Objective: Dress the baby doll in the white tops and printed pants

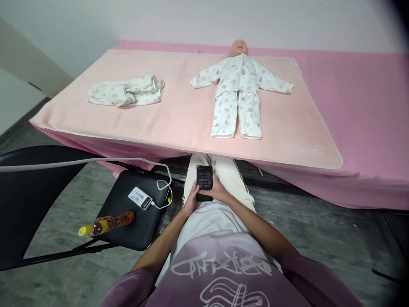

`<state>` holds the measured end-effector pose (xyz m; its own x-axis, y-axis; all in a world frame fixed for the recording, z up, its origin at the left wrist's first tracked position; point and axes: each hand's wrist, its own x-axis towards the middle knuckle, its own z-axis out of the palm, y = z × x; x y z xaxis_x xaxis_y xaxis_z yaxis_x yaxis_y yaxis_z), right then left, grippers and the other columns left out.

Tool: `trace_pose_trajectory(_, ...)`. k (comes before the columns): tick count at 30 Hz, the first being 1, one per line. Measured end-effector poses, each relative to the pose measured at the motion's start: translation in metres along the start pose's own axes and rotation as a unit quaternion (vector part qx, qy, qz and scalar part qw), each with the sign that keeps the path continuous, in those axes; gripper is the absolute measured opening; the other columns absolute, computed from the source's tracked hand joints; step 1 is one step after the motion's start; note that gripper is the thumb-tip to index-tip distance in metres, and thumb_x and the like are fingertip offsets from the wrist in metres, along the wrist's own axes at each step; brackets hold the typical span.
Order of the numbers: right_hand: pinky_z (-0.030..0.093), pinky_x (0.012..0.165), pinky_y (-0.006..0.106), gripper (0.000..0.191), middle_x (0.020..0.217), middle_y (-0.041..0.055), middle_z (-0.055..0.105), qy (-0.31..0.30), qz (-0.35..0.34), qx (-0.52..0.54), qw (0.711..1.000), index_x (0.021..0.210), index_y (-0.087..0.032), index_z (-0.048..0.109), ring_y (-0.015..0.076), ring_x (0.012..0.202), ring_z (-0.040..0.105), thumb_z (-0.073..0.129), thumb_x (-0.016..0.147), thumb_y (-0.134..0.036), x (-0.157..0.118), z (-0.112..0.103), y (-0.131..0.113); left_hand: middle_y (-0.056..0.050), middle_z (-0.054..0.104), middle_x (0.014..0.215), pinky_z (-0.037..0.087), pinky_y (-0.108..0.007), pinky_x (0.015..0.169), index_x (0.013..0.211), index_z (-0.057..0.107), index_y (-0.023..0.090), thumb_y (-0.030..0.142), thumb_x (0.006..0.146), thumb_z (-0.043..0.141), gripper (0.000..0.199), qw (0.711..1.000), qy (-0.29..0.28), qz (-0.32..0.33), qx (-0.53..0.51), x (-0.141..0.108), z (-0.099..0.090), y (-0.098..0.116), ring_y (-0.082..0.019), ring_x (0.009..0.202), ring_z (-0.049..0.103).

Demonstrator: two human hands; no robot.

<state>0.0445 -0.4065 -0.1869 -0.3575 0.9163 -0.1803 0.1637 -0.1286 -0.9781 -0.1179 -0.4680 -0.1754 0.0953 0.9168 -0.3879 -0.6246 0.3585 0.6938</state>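
A dark smartphone [204,181] with a lit screen is held upright over my lap. My left hand [192,199] is closed round its left side, and my right hand [218,189] grips the right side with the thumb across the lower screen. Beyond, on the table, lies a doll dressed in a white printed baby top [239,76] and matching baby trousers [236,113]; its head [238,47] points to the wall. To the left is a bunched white printed baby garment [126,91]. Both hands are apart from the clothes.
A peach mat [179,123] covers part of the pink tablecloth [361,115]. At my left, a black folding chair [140,232] bears a white power bank [140,198] with a cable and a yellow-capped bottle [107,224]. The white cable [79,162] stretches off left.
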Motion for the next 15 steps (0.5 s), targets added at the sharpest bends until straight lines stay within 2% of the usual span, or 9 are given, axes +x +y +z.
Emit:
trace_pose_trajectory(4, 0.049, 0.119, 0.05, 0.051, 0.134, 0.0103, 0.072, 0.03, 0.001, 0.058, 0.998, 0.136, -0.024, 0.065, 0.0306, 0.132, 0.066, 0.071, 0.098, -0.058, 0.0039, -0.0003, 0.0012, -0.007, 0.064, 0.16, 0.043, -0.048, 0.129, 0.159, 0.06, 0.032, 0.05, 0.097, 0.081, 0.069, 1.0, 0.001, -0.009, 0.005, -0.0007, -0.0005, 0.0016, -0.033, 0.156, 0.053)
trace_pose_trajectory(6, 0.049, 0.12, 0.048, 0.05, 0.135, 0.0095, 0.072, 0.006, 0.001, 0.096, 0.995, 0.137, -0.024, 0.066, 0.0295, 0.132, 0.066, 0.072, 0.099, -0.057, 0.0042, -0.0022, 0.001, -0.007, 0.064, 0.16, 0.043, -0.048, 0.129, 0.16, 0.059, 0.032, 0.051, 0.096, 0.082, 0.07, 1.0, 0.001, -0.011, 0.007, -0.0014, 0.0006, 0.0024, -0.033, 0.155, 0.053)
trace_pose_trajectory(10, 0.05, 0.119, 0.047, 0.068, 0.137, 0.0094, 0.072, -0.028, 0.001, 0.101, 0.995, 0.146, -0.024, 0.062, 0.0288, 0.127, 0.068, 0.086, 0.088, -0.052, 0.0039, -0.0061, 0.0029, -0.007, 0.064, 0.159, 0.044, -0.049, 0.128, 0.16, 0.059, 0.032, 0.051, 0.095, 0.083, 0.072, 1.0, 0.011, -0.006, 0.007, -0.0017, 0.0027, 0.0025, -0.034, 0.154, 0.054)
trace_pose_trajectory(13, 0.046, 0.123, 0.046, 0.055, 0.135, 0.0088, 0.073, -0.005, 0.013, 0.093, 0.996, 0.14, -0.024, 0.068, 0.0282, 0.13, 0.066, 0.071, 0.1, -0.061, 0.0044, -0.0072, 0.0031, -0.007, 0.064, 0.16, 0.044, -0.048, 0.128, 0.161, 0.058, 0.033, 0.05, 0.096, 0.082, 0.072, 1.0, 0.011, -0.012, 0.005, -0.0014, 0.0027, 0.0018, -0.033, 0.153, 0.055)
trace_pose_trajectory(15, 0.045, 0.124, 0.047, 0.055, 0.136, 0.009, 0.073, 0.011, 0.031, 0.096, 0.995, 0.137, -0.024, 0.071, 0.0282, 0.13, 0.066, 0.055, 0.108, -0.068, 0.0043, -0.0076, 0.0005, -0.006, 0.064, 0.159, 0.044, -0.048, 0.128, 0.163, 0.056, 0.034, 0.049, 0.098, 0.08, 0.071, 1.0, 0.01, -0.019, 0.003, -0.0014, 0.002, 0.0016, -0.032, 0.152, 0.056)
